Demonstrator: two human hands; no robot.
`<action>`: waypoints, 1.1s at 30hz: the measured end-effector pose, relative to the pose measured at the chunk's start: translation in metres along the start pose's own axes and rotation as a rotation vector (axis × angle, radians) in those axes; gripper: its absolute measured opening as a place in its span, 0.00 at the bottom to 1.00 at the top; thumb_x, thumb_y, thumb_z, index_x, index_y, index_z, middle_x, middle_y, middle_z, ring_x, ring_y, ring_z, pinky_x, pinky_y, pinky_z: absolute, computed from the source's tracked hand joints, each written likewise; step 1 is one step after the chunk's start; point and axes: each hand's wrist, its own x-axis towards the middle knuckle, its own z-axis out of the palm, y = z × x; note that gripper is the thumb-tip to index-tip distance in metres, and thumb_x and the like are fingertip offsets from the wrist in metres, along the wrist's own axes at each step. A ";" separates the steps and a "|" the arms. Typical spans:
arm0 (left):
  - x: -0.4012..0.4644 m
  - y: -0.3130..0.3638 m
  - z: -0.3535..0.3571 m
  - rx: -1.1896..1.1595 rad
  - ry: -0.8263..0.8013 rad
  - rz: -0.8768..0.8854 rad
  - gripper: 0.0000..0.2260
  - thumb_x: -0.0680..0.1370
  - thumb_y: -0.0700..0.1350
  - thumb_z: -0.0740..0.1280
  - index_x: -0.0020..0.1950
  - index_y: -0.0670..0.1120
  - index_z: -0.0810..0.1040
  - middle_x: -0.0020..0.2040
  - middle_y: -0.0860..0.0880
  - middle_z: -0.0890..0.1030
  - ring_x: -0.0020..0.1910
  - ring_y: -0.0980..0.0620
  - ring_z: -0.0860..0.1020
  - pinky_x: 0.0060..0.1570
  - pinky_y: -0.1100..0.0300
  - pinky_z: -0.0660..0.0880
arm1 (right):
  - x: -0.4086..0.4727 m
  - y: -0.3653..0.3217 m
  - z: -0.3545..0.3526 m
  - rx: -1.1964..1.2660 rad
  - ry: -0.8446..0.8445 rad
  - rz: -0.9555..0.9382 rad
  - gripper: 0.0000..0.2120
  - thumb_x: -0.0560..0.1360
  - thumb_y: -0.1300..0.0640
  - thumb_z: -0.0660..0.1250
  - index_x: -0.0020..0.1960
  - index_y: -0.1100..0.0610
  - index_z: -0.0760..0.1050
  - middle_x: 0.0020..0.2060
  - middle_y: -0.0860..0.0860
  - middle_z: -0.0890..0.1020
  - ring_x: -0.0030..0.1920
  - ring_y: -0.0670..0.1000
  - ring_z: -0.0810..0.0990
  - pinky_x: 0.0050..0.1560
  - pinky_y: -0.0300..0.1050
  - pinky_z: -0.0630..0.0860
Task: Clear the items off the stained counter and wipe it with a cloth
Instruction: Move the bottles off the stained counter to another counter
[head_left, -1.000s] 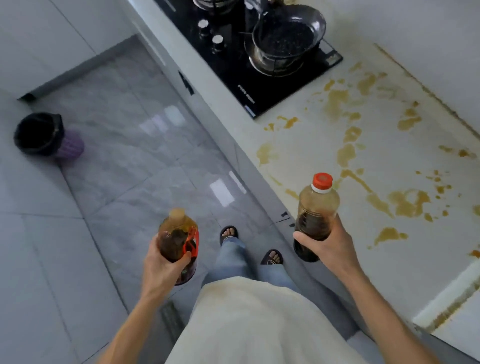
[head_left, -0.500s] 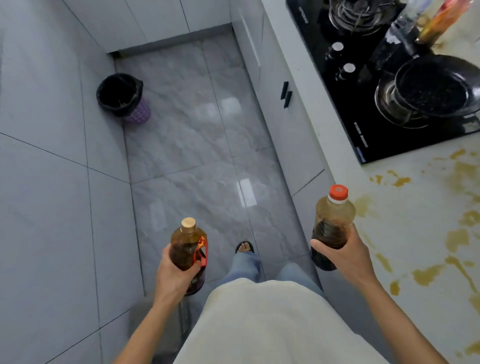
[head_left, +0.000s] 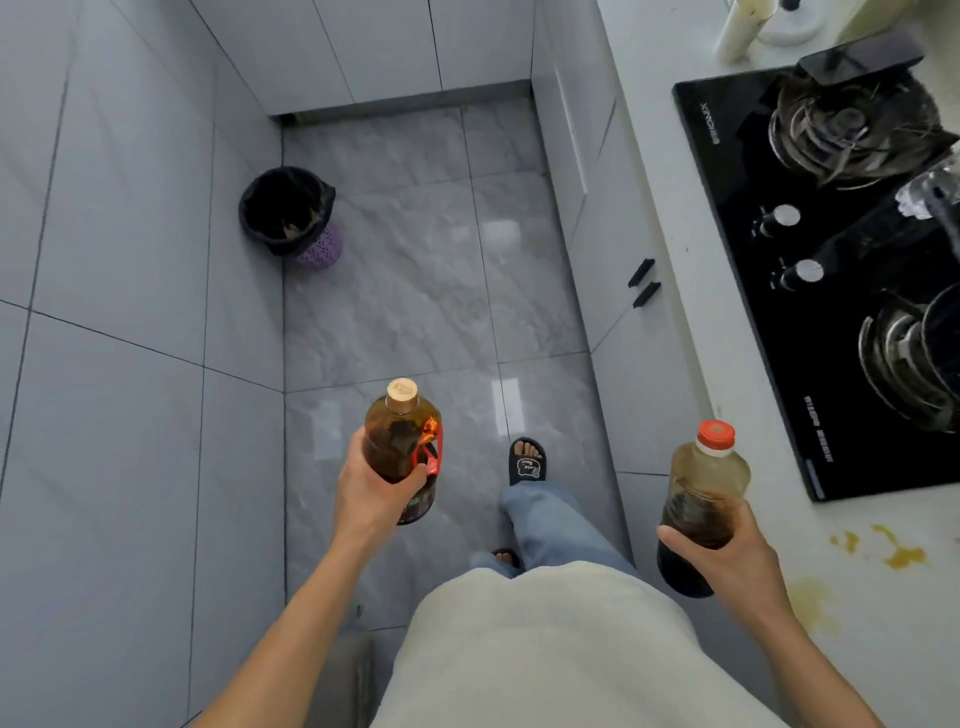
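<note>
My left hand (head_left: 371, 486) grips an amber bottle with a gold cap and a red handle (head_left: 401, 441), held upright over the grey floor. My right hand (head_left: 727, 558) grips a bottle with an orange-red cap and dark liquid in its lower half (head_left: 701, 499), held just off the front edge of the white counter (head_left: 852, 587). Yellow-brown stains (head_left: 901, 553) mark the counter at the lower right. No cloth is in view.
A black gas hob (head_left: 753, 291) with two burners sits in the counter at right; a pan and a clear bottle show at the frame's right edge. A purple bin with a black liner (head_left: 288, 215) stands on the floor by the left wall. Grey cabinets run under the counter.
The view has swung left, away from the stained counter and along the floor toward the bin. Both hands still hold their bottles, carried along with me.
</note>
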 end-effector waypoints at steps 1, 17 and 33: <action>0.010 0.007 -0.001 0.000 0.006 -0.010 0.34 0.67 0.56 0.82 0.67 0.66 0.67 0.57 0.63 0.79 0.59 0.53 0.78 0.58 0.51 0.79 | 0.016 -0.014 0.001 -0.001 -0.001 -0.003 0.37 0.62 0.43 0.84 0.66 0.36 0.70 0.49 0.30 0.78 0.52 0.48 0.80 0.53 0.46 0.74; 0.142 0.027 -0.044 0.017 0.104 -0.293 0.34 0.67 0.50 0.84 0.67 0.61 0.70 0.56 0.55 0.81 0.59 0.46 0.80 0.56 0.47 0.77 | 0.235 -0.296 0.064 0.025 -0.100 -0.222 0.36 0.63 0.39 0.83 0.65 0.40 0.70 0.52 0.34 0.80 0.52 0.36 0.78 0.44 0.31 0.72; 0.427 0.228 -0.070 0.026 -0.028 -0.048 0.35 0.65 0.55 0.82 0.66 0.67 0.68 0.56 0.63 0.80 0.58 0.53 0.79 0.54 0.55 0.76 | 0.346 -0.400 0.089 -0.010 -0.029 -0.001 0.32 0.62 0.42 0.84 0.59 0.39 0.71 0.49 0.36 0.82 0.48 0.37 0.79 0.42 0.38 0.73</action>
